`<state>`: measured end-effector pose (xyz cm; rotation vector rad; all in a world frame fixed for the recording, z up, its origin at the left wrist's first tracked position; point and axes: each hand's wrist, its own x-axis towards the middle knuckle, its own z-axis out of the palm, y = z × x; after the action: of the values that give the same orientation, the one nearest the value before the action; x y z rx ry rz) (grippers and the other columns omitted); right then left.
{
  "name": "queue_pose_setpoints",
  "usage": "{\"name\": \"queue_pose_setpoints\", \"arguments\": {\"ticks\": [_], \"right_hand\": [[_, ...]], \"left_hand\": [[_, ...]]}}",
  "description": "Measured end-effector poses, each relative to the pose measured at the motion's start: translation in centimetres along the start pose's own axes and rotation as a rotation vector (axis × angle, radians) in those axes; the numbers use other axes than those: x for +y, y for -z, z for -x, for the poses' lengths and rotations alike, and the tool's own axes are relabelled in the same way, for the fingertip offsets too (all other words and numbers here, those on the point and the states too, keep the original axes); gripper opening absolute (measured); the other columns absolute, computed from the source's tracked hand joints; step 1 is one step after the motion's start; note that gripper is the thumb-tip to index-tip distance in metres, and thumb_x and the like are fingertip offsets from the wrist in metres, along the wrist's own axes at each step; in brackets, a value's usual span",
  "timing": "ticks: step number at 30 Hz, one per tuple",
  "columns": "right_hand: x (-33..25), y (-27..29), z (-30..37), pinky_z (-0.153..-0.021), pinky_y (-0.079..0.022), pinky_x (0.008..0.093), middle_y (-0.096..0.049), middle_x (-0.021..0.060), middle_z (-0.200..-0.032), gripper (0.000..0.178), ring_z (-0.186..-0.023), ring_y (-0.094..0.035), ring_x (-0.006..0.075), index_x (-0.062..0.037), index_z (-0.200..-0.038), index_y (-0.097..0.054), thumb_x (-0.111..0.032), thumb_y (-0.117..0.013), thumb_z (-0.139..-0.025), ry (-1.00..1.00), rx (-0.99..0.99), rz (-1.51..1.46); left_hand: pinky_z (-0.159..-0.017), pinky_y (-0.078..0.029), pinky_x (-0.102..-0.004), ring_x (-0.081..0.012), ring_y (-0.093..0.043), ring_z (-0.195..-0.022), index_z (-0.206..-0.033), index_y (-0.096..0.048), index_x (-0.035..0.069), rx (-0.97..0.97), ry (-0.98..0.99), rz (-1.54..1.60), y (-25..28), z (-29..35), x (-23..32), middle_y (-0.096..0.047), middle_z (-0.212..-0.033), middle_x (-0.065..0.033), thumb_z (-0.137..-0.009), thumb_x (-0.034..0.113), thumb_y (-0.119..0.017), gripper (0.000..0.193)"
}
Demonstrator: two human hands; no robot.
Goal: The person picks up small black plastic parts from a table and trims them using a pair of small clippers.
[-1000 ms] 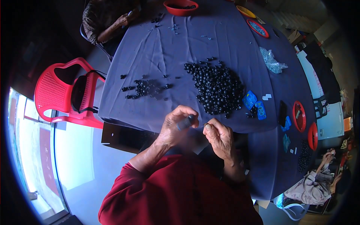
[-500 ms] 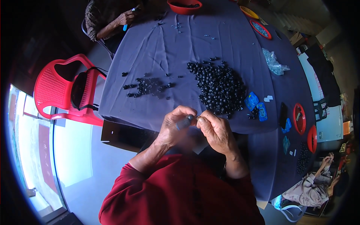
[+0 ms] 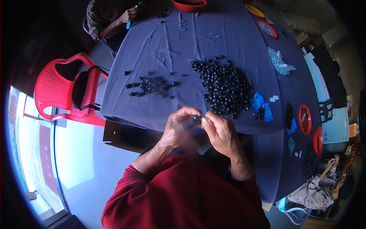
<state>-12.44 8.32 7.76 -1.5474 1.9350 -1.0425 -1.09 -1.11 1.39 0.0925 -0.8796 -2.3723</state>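
Observation:
My left hand [image 3: 175, 128] is closed near the table's front edge, thumb and fingers around a small black round part [image 3: 196, 118]. A dark grey-blue sleeve-like piece [image 3: 187, 124] shows at its fingers; whether it is worn or held I cannot tell. My right hand [image 3: 219, 131] meets it fingertip to fingertip, pinching at the same spot; what its fingertips grip is too small to name. Just beyond the hands lies a big pile of black round parts [image 3: 225, 87]. To the left a smaller, looser group of black parts [image 3: 152, 86] is spread on the cloth.
A grey-purple cloth covers the table [image 3: 167, 45]. Blue packets [image 3: 257, 100] lie right of the pile, beyond them a clear bag [image 3: 280, 63] and red trays [image 3: 305, 119]. A red bowl [image 3: 189, 5] stands at the far edge. A red chair [image 3: 55, 86] is at left; other people sit nearby.
The view has shifted very slightly. My hands stay together at the same place, with only a small shift of the fingers around the black part.

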Motion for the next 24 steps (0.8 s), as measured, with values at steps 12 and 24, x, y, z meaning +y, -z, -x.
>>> {"name": "queue_pose_setpoints", "arguments": {"ticks": [12,24], "right_hand": [[-0.4,-0.7,0.2,-0.045,-0.037,0.0272,-0.048,0.0057,-0.055,0.025,-0.048,-0.047,0.0117,-0.0013,-0.075,-0.049,-0.020,-0.044,-0.091,0.037,0.048,-0.040],[-2.5,-0.7,0.4,-0.052,-0.042,0.0279,-0.058,0.0099,-0.068,0.021,-0.057,-0.056,0.0190,0.0005,-0.078,-0.051,-0.015,-0.044,-0.090,0.070,0.181,-0.001]], "left_hand": [[-0.072,-0.044,-0.0272,-0.0138,-0.053,-0.078,-0.094,-0.057,0.002,-0.081,0.009,0.066,0.6,-0.3,-0.7,-0.057,-0.090,-0.0065,-0.079,0.003,-0.056,0.015],[-0.076,-0.042,-0.0277,-0.0151,-0.052,-0.081,-0.097,-0.054,0.003,-0.164,0.049,0.385,0.4,-0.5,-0.4,-0.054,-0.095,-0.0089,-0.082,0.007,-0.056,0.016]]}}
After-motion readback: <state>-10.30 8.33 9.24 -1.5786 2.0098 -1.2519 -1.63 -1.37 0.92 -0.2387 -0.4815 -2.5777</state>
